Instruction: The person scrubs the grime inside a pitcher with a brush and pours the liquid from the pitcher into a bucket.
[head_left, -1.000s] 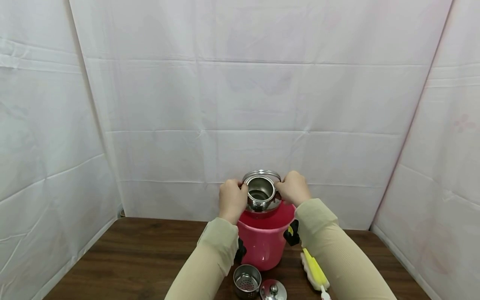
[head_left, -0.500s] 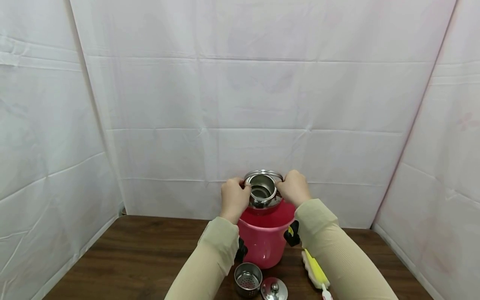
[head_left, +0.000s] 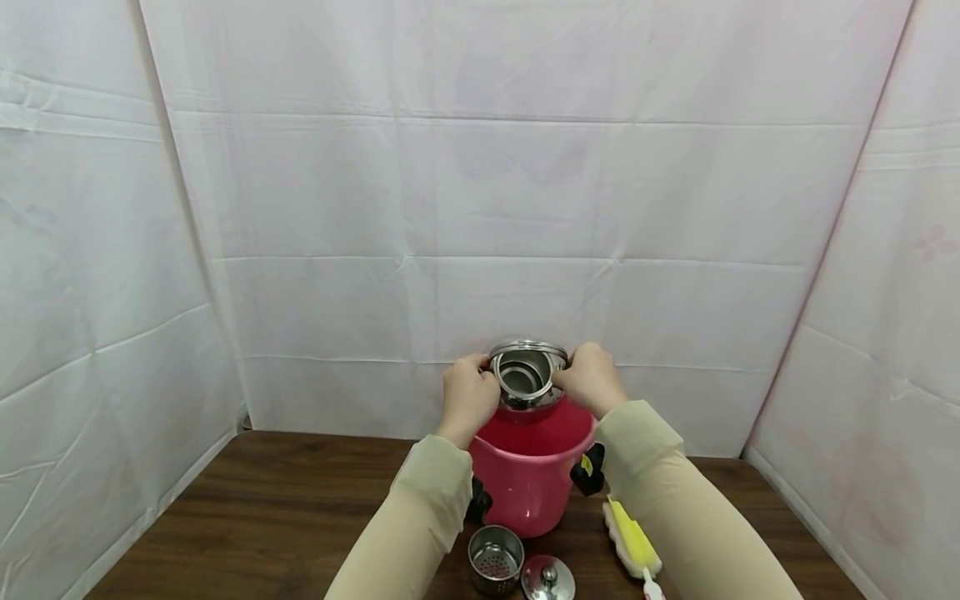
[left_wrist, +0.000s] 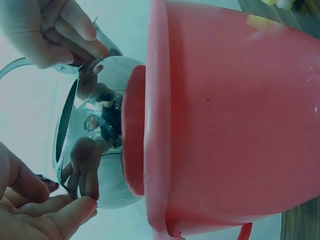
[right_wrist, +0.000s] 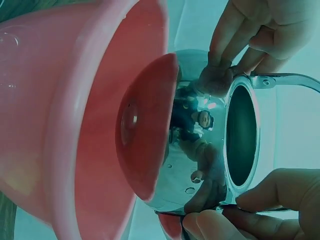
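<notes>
A shiny metal teapot [head_left: 522,402], its top uncovered, is held above the wide mouth of a pink bucket [head_left: 522,492]. My left hand [head_left: 467,398] pinches the teapot's left side at the rim, by the base of its bail handle [head_left: 525,343]. On the opposite side, my right hand [head_left: 592,379] pinches the matching handle base between thumb and fingers. In the right wrist view the teapot's round belly [right_wrist: 200,135] mirrors both hands and the red inside of the bucket. The round opening [right_wrist: 241,135] shows a dark interior.
In front of the bucket stand a perforated metal strainer basket [head_left: 495,562] and a small metal lid [head_left: 548,578] with a knob. A yellow and white brush [head_left: 632,540] lies to the right. Black fittings [head_left: 588,469] sit on the bucket's sides. A white curtain [head_left: 480,208] hangs behind.
Over the last second the teapot has risen slightly above the bucket, showing less of its body below the opening. Both hands keep their hold and have shifted a little right.
</notes>
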